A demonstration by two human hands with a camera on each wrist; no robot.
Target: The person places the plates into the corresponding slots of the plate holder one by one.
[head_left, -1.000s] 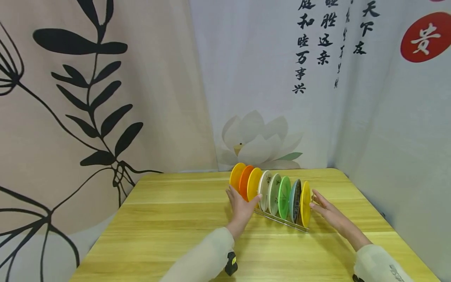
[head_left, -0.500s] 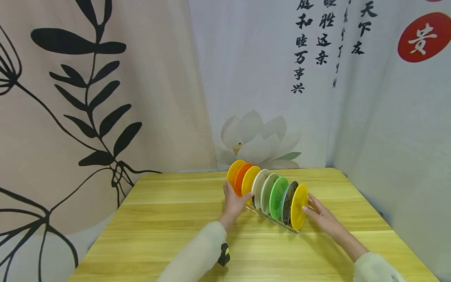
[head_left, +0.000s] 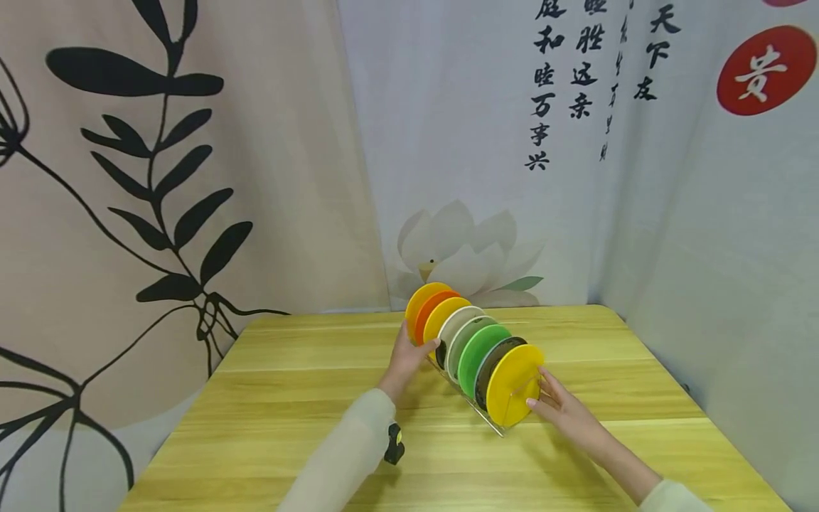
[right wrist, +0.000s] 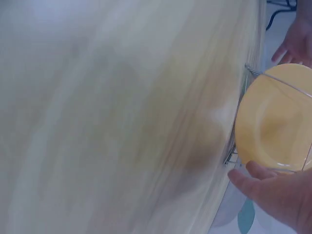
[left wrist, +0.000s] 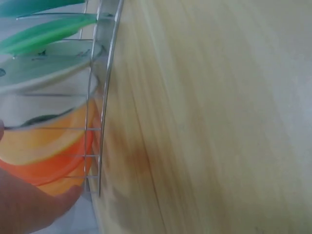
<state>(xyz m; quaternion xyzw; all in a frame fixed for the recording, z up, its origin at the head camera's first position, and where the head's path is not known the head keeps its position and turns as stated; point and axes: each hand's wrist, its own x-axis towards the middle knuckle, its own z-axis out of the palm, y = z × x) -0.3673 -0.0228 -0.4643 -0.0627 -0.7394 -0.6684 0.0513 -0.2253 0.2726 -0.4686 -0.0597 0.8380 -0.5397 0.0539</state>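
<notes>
A wire dish rack [head_left: 470, 401] stands slantwise on the table, holding several plates on edge. Its near end carries a yellow plate [head_left: 514, 384]; behind it come a dark patterned plate, a green plate [head_left: 478, 348], pale ones, then yellow and orange [head_left: 427, 313] at the far end. My left hand [head_left: 408, 359] grips the far left end, thumb in front. At the near right end my right hand [head_left: 563, 411] holds the end wire beside the yellow plate. The left wrist view shows the rack's bottom rails [left wrist: 108, 73] close along the wood.
A light wooden table [head_left: 288, 412] lies beneath the rack. Behind it hangs a curtain [head_left: 307, 178] printed with dark leaves, a lotus and characters; more cloth hangs along the right. A dark cable [right wrist: 280, 9] shows in the right wrist view's corner.
The rack has turned, its near end swinging left and toward me, so the yellow plate's face shows more. Both hands have moved left with it, the right one also nearer me.
</notes>
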